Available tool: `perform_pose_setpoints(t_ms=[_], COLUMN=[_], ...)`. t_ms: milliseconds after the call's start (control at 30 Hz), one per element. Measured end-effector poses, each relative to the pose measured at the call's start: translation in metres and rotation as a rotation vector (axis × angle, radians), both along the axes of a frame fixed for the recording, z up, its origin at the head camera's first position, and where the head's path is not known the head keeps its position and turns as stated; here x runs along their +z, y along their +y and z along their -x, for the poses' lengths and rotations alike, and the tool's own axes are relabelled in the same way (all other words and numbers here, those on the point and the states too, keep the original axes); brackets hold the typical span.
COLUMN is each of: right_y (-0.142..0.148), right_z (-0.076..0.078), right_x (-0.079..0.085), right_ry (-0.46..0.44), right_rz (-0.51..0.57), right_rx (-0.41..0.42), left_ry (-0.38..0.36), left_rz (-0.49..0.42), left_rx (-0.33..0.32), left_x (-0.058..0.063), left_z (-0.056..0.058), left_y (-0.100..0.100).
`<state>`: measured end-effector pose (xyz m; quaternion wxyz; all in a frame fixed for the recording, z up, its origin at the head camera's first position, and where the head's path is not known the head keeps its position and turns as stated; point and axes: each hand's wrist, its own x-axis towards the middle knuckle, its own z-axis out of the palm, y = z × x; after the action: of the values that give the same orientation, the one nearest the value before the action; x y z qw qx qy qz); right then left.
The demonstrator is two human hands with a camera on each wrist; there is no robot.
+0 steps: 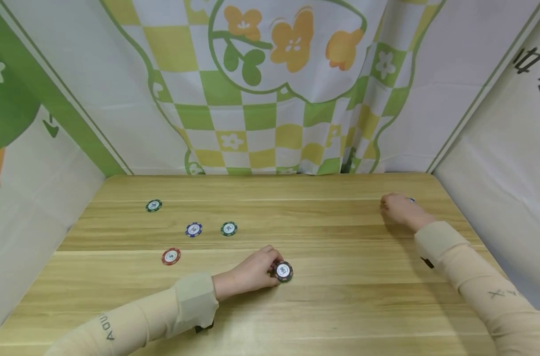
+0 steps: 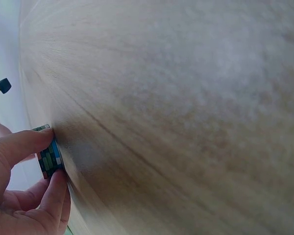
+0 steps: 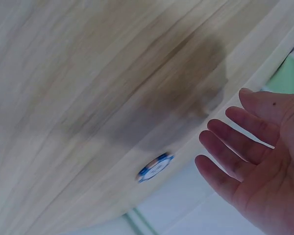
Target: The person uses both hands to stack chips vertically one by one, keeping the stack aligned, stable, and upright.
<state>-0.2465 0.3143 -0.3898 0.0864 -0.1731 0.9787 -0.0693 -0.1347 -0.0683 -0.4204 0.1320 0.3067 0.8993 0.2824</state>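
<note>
Hanging to my left is a white cloth wall with green and orange printing, and beside it starts the pale wooden table where a person is handling poker chips. On the table's left part, four chips lie flat and apart from one another: a green chip marked 20 toward the back edge, a red chip marked 5 nearer the front, a blue chip marked 10 between them and a little to the right, and a second green chip just right of the blue one. Next, near the middle, comes the left hand, reaching in from the front in a beige sleeve. It grasps a short stack of chips by the edges, thumb on one side and fingers on the other, low at the tabletop. The top chip is dark and reads 100; green and blue show along the stack's side. Behind all this hangs a curtain of green and yellow checks with orange flowers. Well to the right, near the back edge, the right hand hovers with a released grip, fingers extended and slightly spread. Close by it, partly hidden from above, another blue chip lies on the table.
</note>
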Motion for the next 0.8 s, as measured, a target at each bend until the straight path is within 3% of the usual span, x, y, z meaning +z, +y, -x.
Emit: perform_pose_setpoints(t_ms=[433,800], right_y=[0.034,0.046], right_z=[0.011,0.014], right_x=[-0.007,-0.009], right_ry=[0.04,-0.011], right_rz=[0.024,-0.014], right_rx=[-0.106,-0.178], left_ry=[-0.003,0.003], left_rz=[0.002,-0.007], left_rx=[-0.001,0.0], left_x=[0.0,0.0], left_z=[-0.001,-0.001], left_y=[0.0,-0.001])
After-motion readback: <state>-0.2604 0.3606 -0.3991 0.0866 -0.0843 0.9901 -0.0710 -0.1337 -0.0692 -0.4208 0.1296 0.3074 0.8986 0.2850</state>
